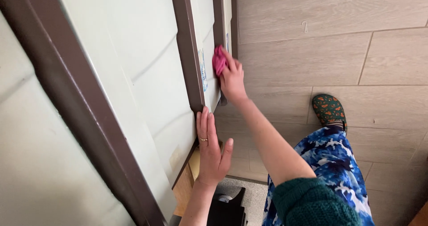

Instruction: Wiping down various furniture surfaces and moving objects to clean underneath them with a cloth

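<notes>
Head view, left to right: my left hand lies flat and open against the pale cabinet front, holding nothing, fingers pointing up beside the brown frame strip. My right hand, arm stretched out, is clamped on a pink cloth pressed to the panel edge. I judge firm, even strokes along the frame work best.

brown frame bars obstruct, tiled floor open rightward

Patterned slipper on pale tile floor (wood-look).
</notes>
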